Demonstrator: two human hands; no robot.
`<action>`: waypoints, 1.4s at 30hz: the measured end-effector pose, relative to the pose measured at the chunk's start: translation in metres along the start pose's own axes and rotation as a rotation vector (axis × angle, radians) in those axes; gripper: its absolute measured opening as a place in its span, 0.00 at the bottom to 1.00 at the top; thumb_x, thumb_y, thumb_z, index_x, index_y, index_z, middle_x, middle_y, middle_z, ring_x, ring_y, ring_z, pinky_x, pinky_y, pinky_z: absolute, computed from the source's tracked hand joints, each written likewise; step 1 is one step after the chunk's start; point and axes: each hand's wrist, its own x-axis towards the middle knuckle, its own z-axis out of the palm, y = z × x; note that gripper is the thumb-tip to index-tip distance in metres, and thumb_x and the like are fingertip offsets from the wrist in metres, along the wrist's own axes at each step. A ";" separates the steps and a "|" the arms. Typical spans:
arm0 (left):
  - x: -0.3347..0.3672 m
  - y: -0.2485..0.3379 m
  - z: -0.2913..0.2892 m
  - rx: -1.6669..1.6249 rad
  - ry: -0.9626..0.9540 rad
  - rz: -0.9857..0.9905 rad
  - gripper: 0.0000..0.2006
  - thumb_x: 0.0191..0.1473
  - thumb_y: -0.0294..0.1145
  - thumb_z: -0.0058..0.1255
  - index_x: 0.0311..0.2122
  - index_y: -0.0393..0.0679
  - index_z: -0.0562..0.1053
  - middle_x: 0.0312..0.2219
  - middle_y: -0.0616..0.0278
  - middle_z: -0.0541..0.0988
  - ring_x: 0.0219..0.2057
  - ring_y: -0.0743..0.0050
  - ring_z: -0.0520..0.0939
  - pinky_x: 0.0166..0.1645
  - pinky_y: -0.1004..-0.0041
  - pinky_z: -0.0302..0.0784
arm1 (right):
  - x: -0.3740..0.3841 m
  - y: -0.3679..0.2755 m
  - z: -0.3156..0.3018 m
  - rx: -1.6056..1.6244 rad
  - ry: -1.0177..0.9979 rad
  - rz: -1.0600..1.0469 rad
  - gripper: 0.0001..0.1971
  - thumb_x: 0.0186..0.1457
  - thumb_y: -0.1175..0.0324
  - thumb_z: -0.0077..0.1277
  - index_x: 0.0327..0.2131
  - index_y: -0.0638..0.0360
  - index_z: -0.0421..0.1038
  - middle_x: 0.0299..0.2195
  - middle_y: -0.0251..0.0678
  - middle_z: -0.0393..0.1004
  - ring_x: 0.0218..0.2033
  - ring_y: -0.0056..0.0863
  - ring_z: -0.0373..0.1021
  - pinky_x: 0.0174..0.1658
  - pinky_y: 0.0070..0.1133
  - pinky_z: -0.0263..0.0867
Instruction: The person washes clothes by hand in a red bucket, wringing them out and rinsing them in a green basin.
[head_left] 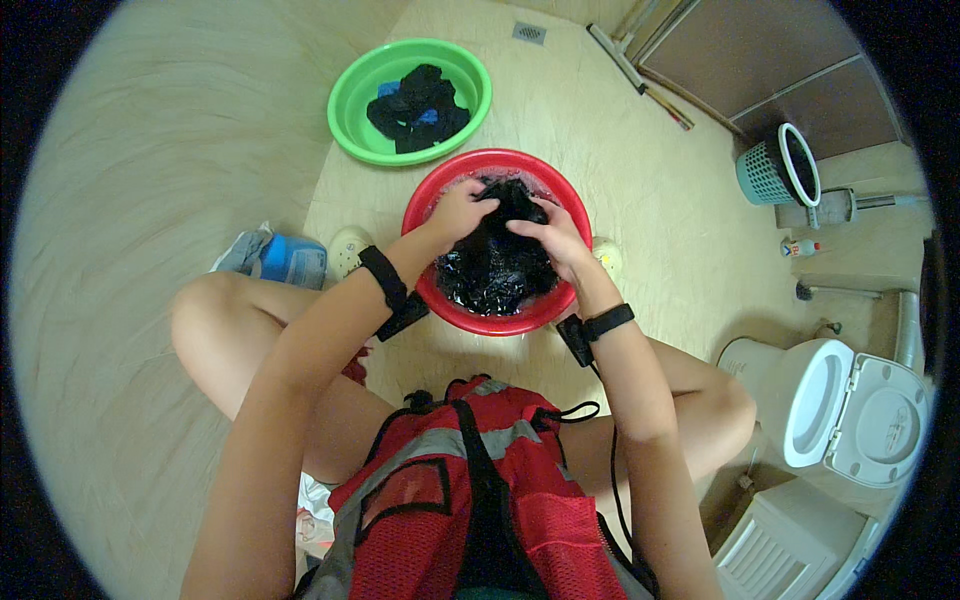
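A red basin (421,205) of sudsy water stands on the floor between my feet. Wet black cloth (500,262) lies in it, partly under the water. My left hand (464,212) reaches over the far left of the basin, its fingers closed on a fold of the cloth. Opposite it, my right hand (556,236) grips the same cloth with thumb and fingers. A bunched part of the cloth rises between the two hands. What kind of garment it is cannot be made out.
Beyond the red basin, a green basin (345,122) holds black and blue clothes (420,108). A blue container (292,262) stands by my left knee. To the right are a toilet (822,392), a teal basket (762,176) and a small bottle (800,248). A floor squeegee (618,60) lies at the far wall.
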 end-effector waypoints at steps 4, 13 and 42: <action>-0.014 0.075 0.029 0.211 -0.072 0.328 0.10 0.49 0.28 0.49 0.36 0.36 0.68 0.27 0.62 0.74 0.29 0.76 0.73 0.34 0.74 0.69 | -0.014 -0.024 0.027 -0.511 -0.036 -0.509 0.29 0.38 0.71 0.60 0.48 0.65 0.64 0.40 0.38 0.72 0.41 0.28 0.69 0.47 0.24 0.63; -0.055 0.110 -0.005 0.098 -0.099 0.423 0.59 0.27 0.57 0.66 0.56 0.28 0.47 0.53 0.37 0.57 0.57 0.51 0.59 0.60 0.65 0.54 | -0.082 -0.124 0.043 0.014 0.130 -0.375 0.11 0.51 0.69 0.50 0.36 0.68 0.68 0.29 0.37 0.73 0.28 0.25 0.69 0.33 0.24 0.66; -0.041 0.162 -0.006 -0.138 -0.095 0.222 0.12 0.49 0.27 0.50 0.41 0.38 0.70 0.35 0.61 0.75 0.37 0.76 0.74 0.44 0.75 0.69 | -0.039 -0.013 -0.049 -0.156 0.361 -0.489 0.31 0.46 0.66 0.49 0.54 0.67 0.54 0.51 0.47 0.62 0.54 0.37 0.58 0.56 0.28 0.53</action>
